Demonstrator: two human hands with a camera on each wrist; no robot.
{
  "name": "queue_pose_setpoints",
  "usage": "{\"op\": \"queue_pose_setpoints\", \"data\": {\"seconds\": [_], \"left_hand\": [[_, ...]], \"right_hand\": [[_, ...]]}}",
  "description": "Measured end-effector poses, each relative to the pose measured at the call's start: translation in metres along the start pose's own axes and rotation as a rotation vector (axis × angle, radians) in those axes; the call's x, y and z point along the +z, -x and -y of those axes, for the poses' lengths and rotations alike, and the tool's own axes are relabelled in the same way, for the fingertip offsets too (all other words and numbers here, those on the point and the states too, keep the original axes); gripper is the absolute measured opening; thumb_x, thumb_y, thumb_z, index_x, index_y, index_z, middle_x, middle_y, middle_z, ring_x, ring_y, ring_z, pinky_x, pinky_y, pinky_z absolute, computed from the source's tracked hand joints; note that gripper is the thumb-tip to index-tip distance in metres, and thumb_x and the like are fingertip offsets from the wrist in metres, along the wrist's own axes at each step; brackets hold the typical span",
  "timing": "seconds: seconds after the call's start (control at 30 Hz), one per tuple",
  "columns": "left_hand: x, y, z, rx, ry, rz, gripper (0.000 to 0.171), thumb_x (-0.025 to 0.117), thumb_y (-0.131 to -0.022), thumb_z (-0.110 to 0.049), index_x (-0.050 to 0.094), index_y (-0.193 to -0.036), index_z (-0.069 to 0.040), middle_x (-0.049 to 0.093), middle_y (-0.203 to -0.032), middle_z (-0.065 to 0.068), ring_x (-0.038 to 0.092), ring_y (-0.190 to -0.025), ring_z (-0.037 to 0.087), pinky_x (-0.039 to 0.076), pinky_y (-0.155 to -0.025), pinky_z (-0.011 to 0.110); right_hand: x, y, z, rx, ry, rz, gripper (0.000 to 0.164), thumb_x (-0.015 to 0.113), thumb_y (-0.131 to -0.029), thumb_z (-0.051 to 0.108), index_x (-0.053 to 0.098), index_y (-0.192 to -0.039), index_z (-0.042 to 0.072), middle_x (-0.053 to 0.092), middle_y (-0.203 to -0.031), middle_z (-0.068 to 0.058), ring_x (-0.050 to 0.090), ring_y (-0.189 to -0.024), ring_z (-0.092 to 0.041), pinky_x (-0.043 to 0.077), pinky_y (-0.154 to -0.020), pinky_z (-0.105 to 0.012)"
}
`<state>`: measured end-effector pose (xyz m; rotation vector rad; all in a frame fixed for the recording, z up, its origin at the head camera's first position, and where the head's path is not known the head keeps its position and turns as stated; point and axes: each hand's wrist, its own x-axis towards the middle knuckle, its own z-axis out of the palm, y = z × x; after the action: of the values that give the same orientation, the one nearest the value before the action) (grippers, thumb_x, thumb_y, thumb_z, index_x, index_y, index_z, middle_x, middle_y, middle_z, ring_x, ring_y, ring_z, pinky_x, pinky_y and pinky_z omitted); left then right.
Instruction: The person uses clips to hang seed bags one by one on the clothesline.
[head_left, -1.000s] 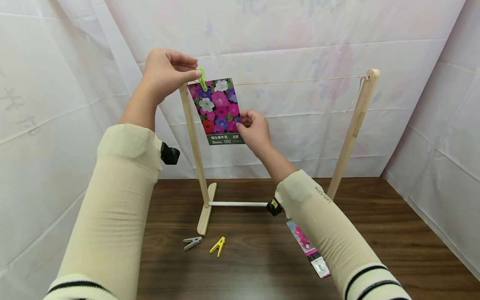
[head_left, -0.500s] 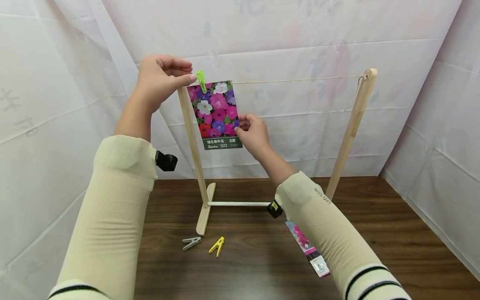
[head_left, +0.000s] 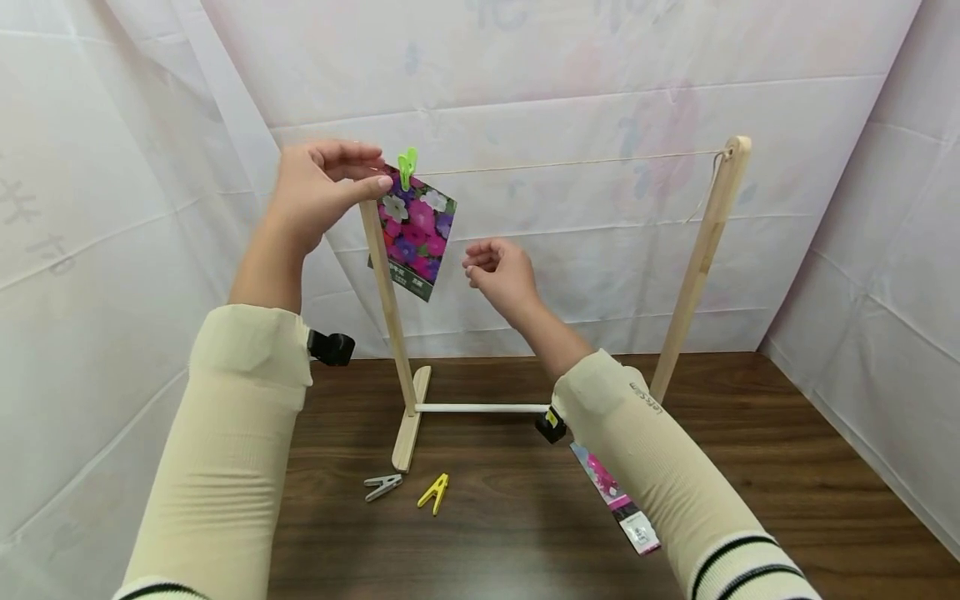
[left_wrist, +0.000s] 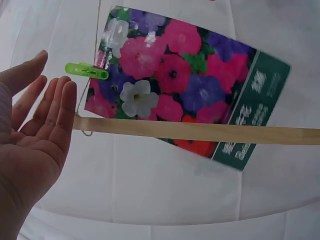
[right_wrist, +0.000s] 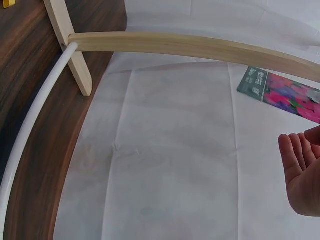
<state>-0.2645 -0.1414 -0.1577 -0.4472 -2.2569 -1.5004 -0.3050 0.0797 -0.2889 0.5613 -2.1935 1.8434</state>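
The right fingers [head_left: 482, 246] have left the flower packet [head_left: 417, 232].

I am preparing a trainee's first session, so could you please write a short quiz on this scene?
1. What colour is the peg that clips the packet to the string?
A) white
B) green
C) red

2. True or false: in the head view, the right hand is touching the packet.

3. Fill in the missing word: on the table, near the grey peg, lies a ____ peg.

Key:
1. B, green.
2. False; a gap shows between the right hand and the packet.
3. Yellow; the yellow peg lies to the right of the grey peg in the head view.
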Motion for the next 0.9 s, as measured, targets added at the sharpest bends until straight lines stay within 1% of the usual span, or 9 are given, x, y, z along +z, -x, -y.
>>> {"op": "queue_pose_setpoints", "data": {"seconds": [0.07, 0.13, 0.27, 0.33, 0.43, 0.53, 0.7, 0.8, 0.9], "left_hand": [[0.002, 0.003, 0.003, 0.004, -0.006, 0.013, 0.043, 0.082, -0.08, -0.013, 0.069, -0.119, -0.003, 0.073, -0.101, 0.001, 0.061, -0.108, 0.013, 0.049, -0.087, 0.023], [0.004, 0.006, 0.006, 0.011, -0.01, 0.019, 0.043, 0.081, -0.081, -0.013, 0.068, -0.121, -0.003, 0.072, -0.104, 0.002, 0.061, -0.107, 0.013, 0.049, -0.086, 0.022], [0.006, 0.012, 0.014, 0.022, -0.016, 0.015, 0.042, 0.081, -0.081, -0.014, 0.068, -0.121, -0.005, 0.071, -0.108, 0.005, 0.065, -0.095, 0.012, 0.05, -0.081, 0.021], [0.006, 0.016, 0.018, 0.018, -0.015, 0.017, 0.043, 0.081, -0.081, -0.013, 0.068, -0.121, -0.005, 0.071, -0.109, 0.005, 0.066, -0.092, 0.011, 0.05, -0.08, 0.02], [0.007, 0.021, 0.023, 0.021, -0.025, 0.023, 0.045, 0.081, -0.081, -0.013, 0.067, -0.122, -0.002, 0.07, -0.11, 0.007, 0.067, -0.091, 0.01, 0.052, -0.081, 0.019], [0.01, 0.025, 0.028, 0.026, -0.047, 0.025, 0.046, 0.081, -0.081, -0.014, 0.065, -0.123, 0.0, 0.07, -0.111, 0.008, 0.068, -0.09, 0.008, 0.052, -0.082, 0.019], [0.015, 0.032, 0.036, 0.055, -0.111, 0.035, 0.045, 0.08, -0.083, -0.016, 0.065, -0.122, 0.001, 0.068, -0.114, 0.014, 0.067, -0.09, 0.006, 0.052, -0.077, 0.017], [0.018, 0.035, 0.042, 0.079, -0.148, 0.047, 0.044, 0.079, -0.084, -0.016, 0.065, -0.122, 0.002, 0.067, -0.116, 0.018, 0.067, -0.088, 0.005, 0.052, -0.074, 0.016], [0.02, 0.038, 0.047, 0.092, -0.159, 0.058, 0.042, 0.078, -0.084, -0.014, 0.066, -0.121, 0.003, 0.067, -0.116, 0.019, 0.067, -0.086, 0.004, 0.053, -0.072, 0.016]], "right_hand": [[-0.001, 0.002, -0.003, 0.013, -0.007, -0.004, 0.018, 0.065, -0.091, -0.001, 0.064, -0.108, -0.003, 0.068, -0.097, -0.014, 0.064, -0.082, -0.022, 0.057, -0.07, -0.028], [-0.003, 0.004, -0.004, 0.02, -0.015, -0.01, 0.017, 0.065, -0.091, 0.0, 0.064, -0.108, -0.003, 0.067, -0.096, -0.013, 0.063, -0.082, -0.022, 0.057, -0.069, -0.028], [-0.008, 0.007, -0.007, 0.015, -0.019, -0.016, 0.015, 0.066, -0.091, 0.001, 0.065, -0.105, -0.003, 0.066, -0.096, -0.012, 0.062, -0.081, -0.022, 0.057, -0.068, -0.029], [-0.011, 0.009, -0.009, 0.006, -0.009, -0.013, 0.014, 0.066, -0.09, 0.001, 0.066, -0.103, -0.002, 0.066, -0.095, -0.012, 0.062, -0.079, -0.022, 0.057, -0.068, -0.03], [-0.018, 0.011, -0.01, 0.007, 0.011, -0.004, 0.011, 0.068, -0.089, 0.004, 0.067, -0.1, 0.001, 0.065, -0.094, -0.01, 0.062, -0.078, -0.021, 0.058, -0.07, -0.033], [-0.025, 0.015, -0.009, 0.017, 0.01, 0.005, 0.012, 0.069, -0.089, 0.005, 0.067, -0.101, 0.002, 0.065, -0.095, -0.01, 0.063, -0.079, -0.022, 0.058, -0.073, -0.037], [-0.038, 0.024, -0.01, 0.035, -0.011, 0.009, 0.014, 0.069, -0.089, 0.006, 0.066, -0.102, 0.001, 0.065, -0.096, -0.012, 0.063, -0.082, -0.024, 0.058, -0.071, -0.033], [-0.044, 0.029, -0.013, 0.029, -0.007, 0.015, 0.015, 0.069, -0.09, 0.007, 0.066, -0.102, 0.001, 0.065, -0.097, -0.011, 0.063, -0.084, -0.025, 0.058, -0.072, -0.035], [-0.05, 0.035, -0.017, 0.01, 0.005, 0.017, 0.015, 0.07, -0.09, 0.008, 0.066, -0.103, 0.001, 0.065, -0.097, -0.011, 0.063, -0.085, -0.03, 0.058, -0.074, -0.039]]}}
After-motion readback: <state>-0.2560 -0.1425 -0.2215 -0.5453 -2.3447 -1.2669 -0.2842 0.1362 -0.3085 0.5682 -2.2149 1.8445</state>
